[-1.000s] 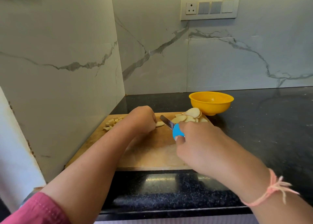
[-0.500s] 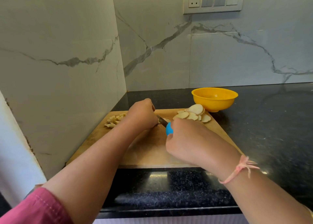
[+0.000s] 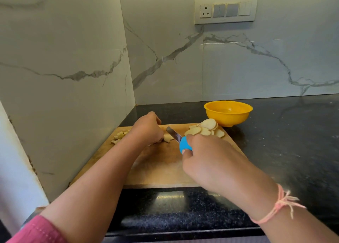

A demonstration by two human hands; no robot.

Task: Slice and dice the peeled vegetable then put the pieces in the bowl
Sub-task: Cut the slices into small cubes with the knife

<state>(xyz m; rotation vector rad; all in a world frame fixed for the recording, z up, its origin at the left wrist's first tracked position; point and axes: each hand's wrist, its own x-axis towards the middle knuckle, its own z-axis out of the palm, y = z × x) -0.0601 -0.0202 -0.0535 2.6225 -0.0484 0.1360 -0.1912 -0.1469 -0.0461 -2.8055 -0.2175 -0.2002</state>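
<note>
On board (image 3: 157,169), centre: piece (image 3: 167,138), held by left hand (image 3: 146,129), curled over it.
Right hand (image 3: 207,158): grip wrapped round knife (image 3: 174,134) handle.
Slices (image 3: 205,129): heaped before bowl (image 3: 228,114).
Handling: light, firm, likely slick; pin from above, clear of blade.

The left hand (image 3: 146,129) curls knuckles-up, pressing down, while the right hand (image 3: 211,162) clenches in a firm grip.
</note>
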